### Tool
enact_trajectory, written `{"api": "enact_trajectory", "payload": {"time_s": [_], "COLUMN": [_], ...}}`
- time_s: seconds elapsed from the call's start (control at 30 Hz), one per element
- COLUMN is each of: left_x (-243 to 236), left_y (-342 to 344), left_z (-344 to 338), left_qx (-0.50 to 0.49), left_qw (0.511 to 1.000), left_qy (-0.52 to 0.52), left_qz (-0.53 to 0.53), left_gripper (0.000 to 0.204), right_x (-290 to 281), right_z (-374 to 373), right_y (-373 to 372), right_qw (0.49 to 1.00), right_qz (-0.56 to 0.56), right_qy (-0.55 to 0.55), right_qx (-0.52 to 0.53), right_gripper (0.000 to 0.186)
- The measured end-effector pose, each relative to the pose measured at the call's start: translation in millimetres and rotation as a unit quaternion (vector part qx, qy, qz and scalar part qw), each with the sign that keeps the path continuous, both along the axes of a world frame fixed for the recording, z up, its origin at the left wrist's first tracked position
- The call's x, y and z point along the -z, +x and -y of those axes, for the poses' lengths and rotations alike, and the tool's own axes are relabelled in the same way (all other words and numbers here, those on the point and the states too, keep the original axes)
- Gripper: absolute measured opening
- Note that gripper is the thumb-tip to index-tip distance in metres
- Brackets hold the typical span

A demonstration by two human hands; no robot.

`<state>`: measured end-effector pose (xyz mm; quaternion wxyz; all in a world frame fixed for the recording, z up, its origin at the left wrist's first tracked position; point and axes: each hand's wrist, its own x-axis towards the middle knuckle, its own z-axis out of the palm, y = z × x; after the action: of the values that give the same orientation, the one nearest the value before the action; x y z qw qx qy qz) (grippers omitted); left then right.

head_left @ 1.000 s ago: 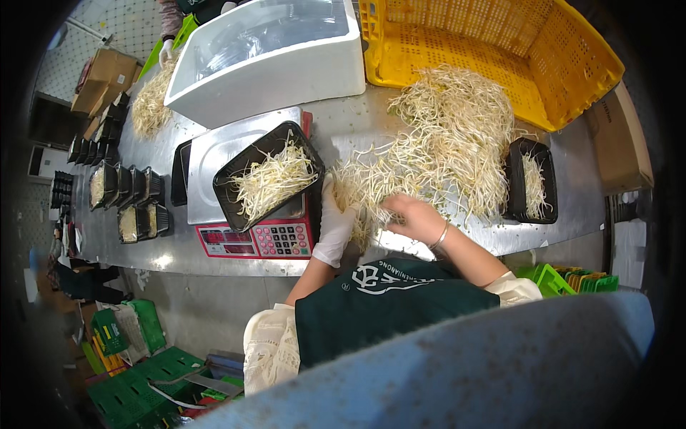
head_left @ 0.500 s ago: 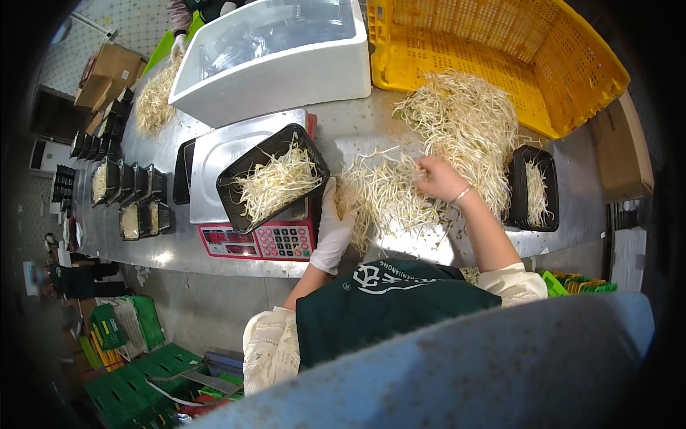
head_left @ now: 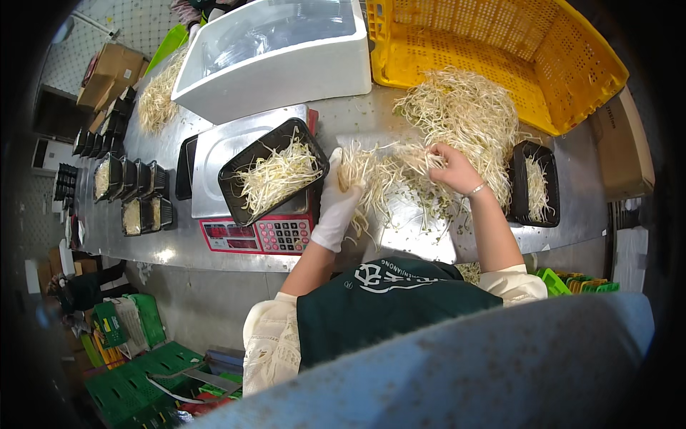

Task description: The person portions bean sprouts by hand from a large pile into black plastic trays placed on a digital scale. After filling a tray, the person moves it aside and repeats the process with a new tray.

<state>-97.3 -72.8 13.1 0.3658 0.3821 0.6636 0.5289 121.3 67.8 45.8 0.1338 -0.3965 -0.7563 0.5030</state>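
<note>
Right hand [head_left: 454, 170] pinches loose sprouts [head_left: 413, 159] beside a red scale [head_left: 277, 236]

The bare right hand has its grip closed, thumb against fingers, on a few pale strands of the loose sprouts, which lie in a thin drift over the metal surface [head_left: 572, 182]. A bracelet [head_left: 477, 189] circles that wrist. The left hand [head_left: 337, 211], in a white glove, stands just right of the scale, a clump of sprouts [head_left: 359, 170] in the curve between thumb and fingers; the strands cover part of that grip, so I cannot tell whether it is clenched or only cupped.

A black tray [head_left: 231, 194] partly filled with sprouts sits askew on the scale's plate, one corner near the left fingertips. The main pile [head_left: 464, 118] rises beyond the right hand, against the yellow crate [head_left: 471, 43]. Right of the pile stands a second black tray [head_left: 519, 179], also with sprouts inside. Behind the scale is a white foam box [head_left: 279, 91] with clear plastic in it; filled packs [head_left: 139, 179] stand in rows at the left.
</note>
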Motion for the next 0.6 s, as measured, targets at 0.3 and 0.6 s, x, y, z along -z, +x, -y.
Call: {"api": "enact_trajectory", "payload": {"time_s": [0.3,0.6], "left_x": [32.7,-23.1], "left_y": [10.7,17.2], "left_z": [-29.3,50.6], "left_qx": [0.019,0.195], "left_qw": [0.972,0.964], "left_qy": [-0.002,-0.121], "left_qz": [0.234,0.130], "left_gripper": [0.041,0.055], "right_x": [59.7,32.3], "right_z": [37.4,38.8], "right_y": [-56.3,-21.5], "right_qw": [0.981,0.997], "right_qz": [0.085,-0.025], "right_qy": [0.166,0.076], "right_qx": [0.050,-0.017], "right_gripper": [0.060,0.067]}}
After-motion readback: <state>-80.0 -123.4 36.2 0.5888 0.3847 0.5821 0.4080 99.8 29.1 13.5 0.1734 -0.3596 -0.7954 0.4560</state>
